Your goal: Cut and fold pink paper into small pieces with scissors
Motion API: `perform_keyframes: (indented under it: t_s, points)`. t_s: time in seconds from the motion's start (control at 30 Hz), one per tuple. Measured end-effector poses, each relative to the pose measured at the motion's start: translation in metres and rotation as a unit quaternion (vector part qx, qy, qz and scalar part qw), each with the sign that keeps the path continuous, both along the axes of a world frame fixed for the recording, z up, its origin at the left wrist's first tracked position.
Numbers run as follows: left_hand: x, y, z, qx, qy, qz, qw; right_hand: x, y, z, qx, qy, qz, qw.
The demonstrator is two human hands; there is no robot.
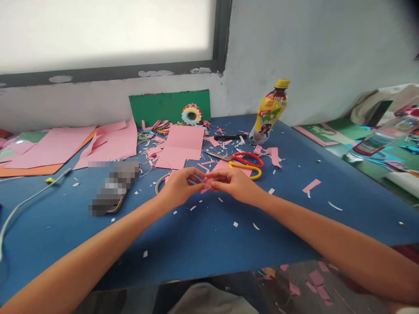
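Note:
My left hand (pixel 183 185) and my right hand (pixel 237 183) meet above the blue table (pixel 209 244), fingertips pinched together on a small piece of pink paper (pixel 207 188). My fingers cover most of that piece, so its shape cannot be made out. Just beyond my right hand lie scissors (pixel 244 162) with one red and one yellow handle loop, blades pointing left. Behind my hands is a creased sheet of pink paper (pixel 183 146). A ring-shaped roll (pixel 160 183) is partly hidden by my left hand.
A yellow-capped drink bottle (pixel 270 111) stands at the back, near a black pen (pixel 229 137). Left lie a blurred-out phone (pixel 116 187), large pink sheets (pixel 111 144) and a white cable (pixel 29 198). A green board (pixel 157 107) leans on the wall; paper scraps (pixel 310 186) are scattered about.

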State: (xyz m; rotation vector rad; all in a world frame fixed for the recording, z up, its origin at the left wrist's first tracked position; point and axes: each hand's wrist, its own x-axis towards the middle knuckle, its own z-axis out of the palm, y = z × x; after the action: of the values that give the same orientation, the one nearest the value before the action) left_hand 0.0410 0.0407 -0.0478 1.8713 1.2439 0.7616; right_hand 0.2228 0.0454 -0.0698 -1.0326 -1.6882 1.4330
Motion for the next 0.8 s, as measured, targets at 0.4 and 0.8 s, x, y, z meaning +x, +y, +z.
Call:
perform_keyframes:
  t_s: [0.4, 0.8]
  points:
    - [0.006, -0.005, -0.003, -0.178, -0.126, -0.07, 0.973, -0.002, -0.003, 0.001, 0.034, -0.017, -0.031, 0.999]
    - [-0.003, 0.006, -0.013, -0.096, 0.003, -0.04, 0.995, 0.003, 0.003, -0.004, 0.075, -0.127, 0.042, 0.988]
